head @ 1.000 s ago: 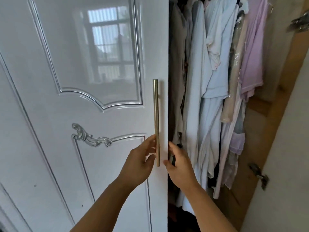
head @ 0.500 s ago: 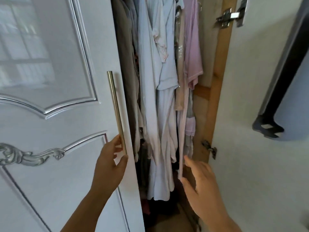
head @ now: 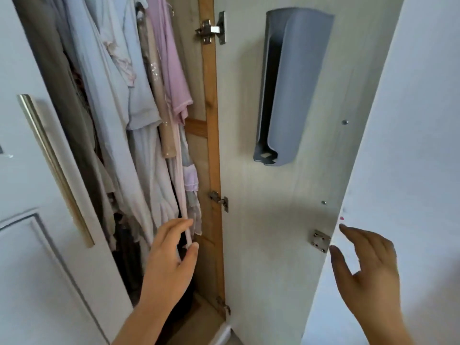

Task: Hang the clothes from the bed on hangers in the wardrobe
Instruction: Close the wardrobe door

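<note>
— Hands first: where are they?

— My left hand (head: 171,255) is low in the wardrobe (head: 210,145) opening, fingers relaxed and slightly spread, holding nothing. Its fingertips sit right at the hem of the hanging clothes (head: 139,100); I cannot tell whether they touch the cloth. My right hand (head: 368,267) is open too, fingers apart, reaching at the free edge of the open right door (head: 286,220), just beside a small metal plate (head: 321,241) screwed near that edge. Whether it touches the door, I cannot tell.

— And the clothes?

— Those I can see hang inside the wardrobe, packed close: a brown garment at the left, pale blue ones in the middle, a pink short-sleeved top (head: 171,66) nearest the wooden side frame. I see no bed from here.

— What else?

— The left door (head: 29,245) stands at the left with a long brass handle (head: 53,168) on it. On the inner face of the right door there is a tall grey holder (head: 288,88), and hinges (head: 214,28) join that door to the frame.
</note>
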Demonstrator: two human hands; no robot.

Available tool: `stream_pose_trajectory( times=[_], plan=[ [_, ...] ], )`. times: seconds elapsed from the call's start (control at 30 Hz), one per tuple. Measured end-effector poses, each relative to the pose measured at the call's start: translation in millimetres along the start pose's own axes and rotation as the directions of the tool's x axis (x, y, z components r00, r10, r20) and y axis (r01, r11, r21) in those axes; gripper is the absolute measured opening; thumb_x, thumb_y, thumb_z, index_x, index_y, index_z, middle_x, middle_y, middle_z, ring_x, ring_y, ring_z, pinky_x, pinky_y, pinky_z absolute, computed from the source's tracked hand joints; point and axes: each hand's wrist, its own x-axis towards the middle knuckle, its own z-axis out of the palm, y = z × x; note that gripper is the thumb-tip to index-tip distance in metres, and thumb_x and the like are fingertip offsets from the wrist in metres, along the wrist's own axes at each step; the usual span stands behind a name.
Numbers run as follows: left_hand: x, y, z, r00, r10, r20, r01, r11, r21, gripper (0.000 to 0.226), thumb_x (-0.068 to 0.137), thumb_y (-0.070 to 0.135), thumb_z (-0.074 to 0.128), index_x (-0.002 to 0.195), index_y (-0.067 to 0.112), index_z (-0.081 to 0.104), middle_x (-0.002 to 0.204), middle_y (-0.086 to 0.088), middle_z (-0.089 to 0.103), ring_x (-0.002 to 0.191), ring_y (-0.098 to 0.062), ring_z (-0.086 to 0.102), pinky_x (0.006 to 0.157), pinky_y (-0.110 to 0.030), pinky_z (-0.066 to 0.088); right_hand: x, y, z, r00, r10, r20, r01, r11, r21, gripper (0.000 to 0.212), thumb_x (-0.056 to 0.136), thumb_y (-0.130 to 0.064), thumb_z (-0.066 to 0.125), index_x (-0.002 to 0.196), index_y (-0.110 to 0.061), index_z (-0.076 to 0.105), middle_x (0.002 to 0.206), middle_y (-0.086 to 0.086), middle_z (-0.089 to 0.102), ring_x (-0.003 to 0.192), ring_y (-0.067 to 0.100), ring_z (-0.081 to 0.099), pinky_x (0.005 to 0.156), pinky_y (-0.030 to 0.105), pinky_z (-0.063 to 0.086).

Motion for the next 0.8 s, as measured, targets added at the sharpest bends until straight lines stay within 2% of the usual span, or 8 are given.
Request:
stream_pose_trajectory(
  times=[0.1,0.17,0.27,0.37,0.43,0.57,0.7,0.8],
  plan=[
    [-2,15,16,0.995,0.072,0.074,-0.071,0.997,-0.015,0.040,0.088,0.014,0.062,0.126,0.024,0.054,0.128,0.014,0.044,0.122,-0.004,0.041,0.101,-0.021,0.030,18,22,-16,0.982,0.187,-0.042,-0.190,0.978,-0.086,0.050,0.082,-0.024,0.062,0.125,0.001,0.053,0.111,0.018,0.060,0.108,0.028,0.040,0.088,0.043,0.039],
    [-2,22,21,0.988,0.111,0.111,-0.113,0.994,0.008,0.041,0.089,0.016,0.060,0.128,0.025,0.052,0.132,0.015,0.041,0.122,0.001,0.036,0.100,-0.020,0.029,31,25,-12,0.949,0.303,0.088,-0.300,0.953,-0.048,0.064,0.080,-0.018,0.071,0.136,-0.005,0.043,0.126,0.013,0.055,0.122,0.026,0.035,0.099,0.038,0.033],
    [0,30,25,0.972,0.152,0.176,-0.161,0.986,0.036,0.042,0.091,0.020,0.058,0.131,0.028,0.049,0.134,0.017,0.037,0.125,0.000,0.032,0.099,-0.019,0.028,40,22,-1,0.928,0.268,0.259,-0.289,0.956,0.048,0.074,0.079,-0.020,0.072,0.142,-0.014,0.035,0.128,0.003,0.052,0.125,0.018,0.033,0.097,0.023,0.027],
    [3,32,22,0.964,0.160,0.212,-0.173,0.984,0.042,0.043,0.090,0.024,0.057,0.132,0.032,0.047,0.131,0.022,0.034,0.127,-0.003,0.034,0.097,-0.024,0.040,41,20,7,0.927,0.281,0.247,-0.321,0.936,0.141,0.076,0.079,-0.016,0.072,0.144,-0.016,0.031,0.123,-0.001,0.050,0.122,0.015,0.036,0.094,0.021,0.028],
    [3,31,18,0.961,0.175,0.216,-0.194,0.979,0.067,0.044,0.091,0.025,0.057,0.132,0.034,0.045,0.132,0.023,0.034,0.125,0.001,0.033,0.094,-0.020,0.037,45,21,7,0.907,0.323,0.271,-0.383,0.900,0.210,0.079,0.079,-0.012,0.072,0.145,-0.018,0.028,0.118,-0.004,0.045,0.119,0.014,0.038,0.093,0.022,0.029],
    [3,27,11,0.960,0.191,0.207,-0.214,0.972,0.095,0.046,0.090,0.021,0.058,0.133,0.029,0.046,0.136,0.015,0.038,0.119,0.004,0.033,0.095,-0.017,0.029,54,20,7,0.884,0.313,0.347,-0.415,0.867,0.277,0.060,0.077,-0.005,0.070,0.129,-0.021,0.043,0.114,0.001,0.041,0.110,0.016,0.042,0.091,0.024,0.034],
    [0,20,5,0.962,0.178,0.208,-0.202,0.974,0.101,0.045,0.090,0.022,0.059,0.133,0.028,0.046,0.131,0.021,0.036,0.124,0.001,0.033,0.103,-0.020,0.029,44,8,10,0.911,0.278,0.305,-0.370,0.877,0.306,0.050,0.074,-0.001,0.071,0.113,-0.021,0.046,0.106,0.001,0.041,0.102,0.013,0.043,0.076,0.003,0.033],
    [-2,15,4,0.956,0.192,0.222,-0.222,0.968,0.119,0.046,0.089,0.024,0.060,0.133,0.029,0.046,0.129,0.023,0.033,0.125,0.000,0.035,0.102,-0.021,0.030,29,-8,11,0.932,0.233,0.279,-0.323,0.883,0.340,0.048,0.071,0.001,0.073,0.104,-0.019,0.045,0.098,-0.005,0.040,0.095,0.010,0.045,0.069,-0.001,0.037]
  ],
)
